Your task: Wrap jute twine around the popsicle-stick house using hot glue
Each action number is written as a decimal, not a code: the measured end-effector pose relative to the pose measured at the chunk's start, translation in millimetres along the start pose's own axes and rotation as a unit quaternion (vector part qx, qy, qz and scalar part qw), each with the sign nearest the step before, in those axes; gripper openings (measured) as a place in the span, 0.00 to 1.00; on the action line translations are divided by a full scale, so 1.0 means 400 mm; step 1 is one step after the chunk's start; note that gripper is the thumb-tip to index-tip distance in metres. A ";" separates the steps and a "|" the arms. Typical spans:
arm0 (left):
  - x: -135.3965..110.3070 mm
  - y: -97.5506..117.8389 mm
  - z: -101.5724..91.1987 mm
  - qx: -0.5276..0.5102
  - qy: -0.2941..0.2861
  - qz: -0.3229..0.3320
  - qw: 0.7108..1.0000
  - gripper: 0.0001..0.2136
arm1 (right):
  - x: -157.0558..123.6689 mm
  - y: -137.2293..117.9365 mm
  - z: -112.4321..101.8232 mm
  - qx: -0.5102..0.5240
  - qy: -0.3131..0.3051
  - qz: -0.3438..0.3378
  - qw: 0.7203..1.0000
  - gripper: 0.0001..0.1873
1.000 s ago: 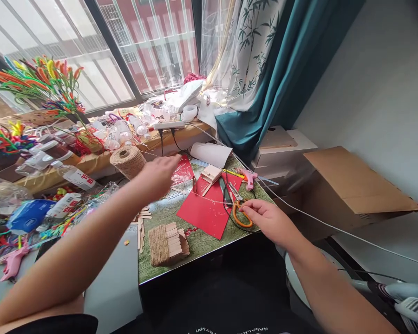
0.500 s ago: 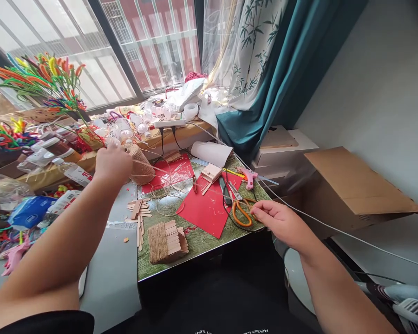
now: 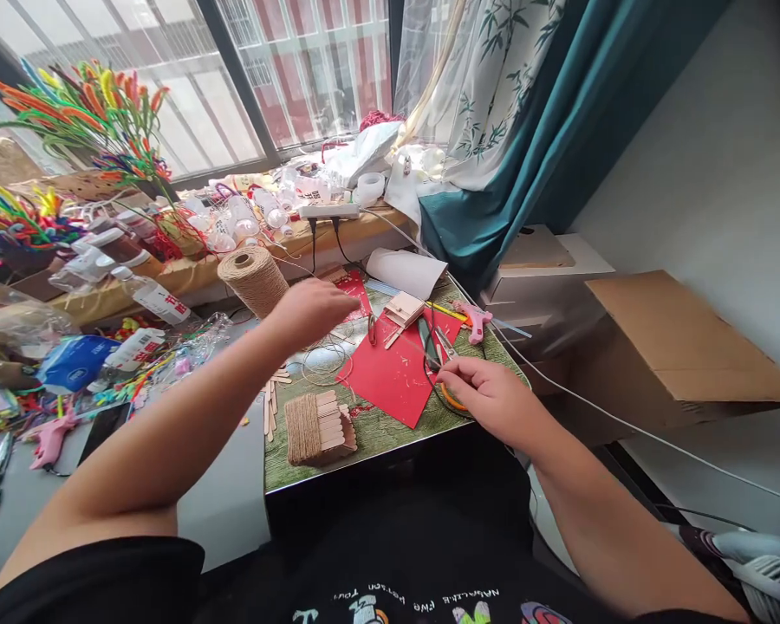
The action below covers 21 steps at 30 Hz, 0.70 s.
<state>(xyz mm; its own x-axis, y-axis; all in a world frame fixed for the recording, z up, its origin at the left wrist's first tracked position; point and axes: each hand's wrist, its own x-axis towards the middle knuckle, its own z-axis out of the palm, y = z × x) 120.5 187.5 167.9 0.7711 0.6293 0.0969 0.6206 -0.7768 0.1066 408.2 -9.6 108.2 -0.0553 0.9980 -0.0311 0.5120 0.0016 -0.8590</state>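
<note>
My left hand (image 3: 318, 309) is closed over the table, to the right of the big twine spool (image 3: 255, 282), and seems to pinch the twine, though its fingertips are mostly turned away. A thin strand of twine runs faintly toward my right hand (image 3: 484, 388), whose thumb and fingers are pinched on it. Under that hand lie scissors (image 3: 451, 399) with orange handles, largely covered. At the table's front edge sits a craft-stick piece (image 3: 330, 422) partly wrapped in twine (image 3: 303, 429). Loose loops of twine (image 3: 325, 360) lie between the left hand and the red sheet (image 3: 386, 377).
A small wooden-stick box (image 3: 403, 308), a green-handled tool (image 3: 429, 341) and a pink glue gun (image 3: 474, 321) lie toward the back right. Loose craft sticks (image 3: 270, 407) are at the left. A power strip (image 3: 328, 211) rests on the sill; a cardboard box (image 3: 695, 347) stands at right.
My left hand has moved right and slightly down, away from the spool, which now shows fully at its top. My right hand has shifted a little left, over the scissors' handles.
</note>
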 end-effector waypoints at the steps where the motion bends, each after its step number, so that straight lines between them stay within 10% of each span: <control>1: -0.010 -0.059 -0.024 0.034 0.017 -0.039 0.999 0.09 | -0.010 0.014 -0.012 -0.002 0.006 0.010 1.000 0.20; 4: -0.042 -0.178 -0.062 0.107 0.048 -0.135 0.984 0.13 | -0.035 0.045 -0.040 -0.006 0.022 0.047 0.999 0.21; 7: -0.052 -0.175 -0.035 0.132 0.042 -0.173 0.975 0.19 | -0.041 0.049 -0.047 -0.018 0.018 0.060 0.998 0.21; 11: -0.032 -0.002 0.031 0.111 0.017 -0.103 0.988 0.24 | -0.017 0.012 -0.019 -0.007 0.002 0.027 1.000 0.23; 16: -0.006 0.213 0.068 -0.071 -0.056 0.159 0.983 0.31 | 0.024 -0.042 0.026 -0.017 -0.003 -0.003 1.000 0.20; 21: 0.007 0.049 0.030 0.087 0.014 0.072 0.993 0.12 | 0.015 -0.023 0.015 -0.014 0.012 0.007 1.000 0.21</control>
<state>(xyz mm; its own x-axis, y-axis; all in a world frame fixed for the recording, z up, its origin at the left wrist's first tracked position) 136.5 173.8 158.5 0.8515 0.5091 0.1260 0.5204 -0.8499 -0.0829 398.2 -4.0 112.8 -0.0281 0.9991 -0.0314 0.5360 -0.0114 -0.8441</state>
